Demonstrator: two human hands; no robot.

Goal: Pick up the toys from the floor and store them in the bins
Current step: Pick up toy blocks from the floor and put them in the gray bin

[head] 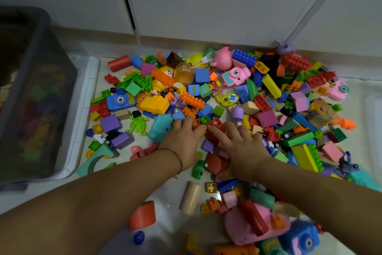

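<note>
- We see the left hand (184,139) flat, fingers straight, on the heap of coloured plastic and foam toys (270,86).
- Right hand (241,147) is spread beside it, seemingly gripping nothing.
- Small blue cube (193,90) reads "1".

Yellow numeral "1" on blue cube (193,90); no other text legible.

Left hand (184,144) and right hand (240,148) palm-down, side by side, fingers extended, seemingly relaxed.
</note>
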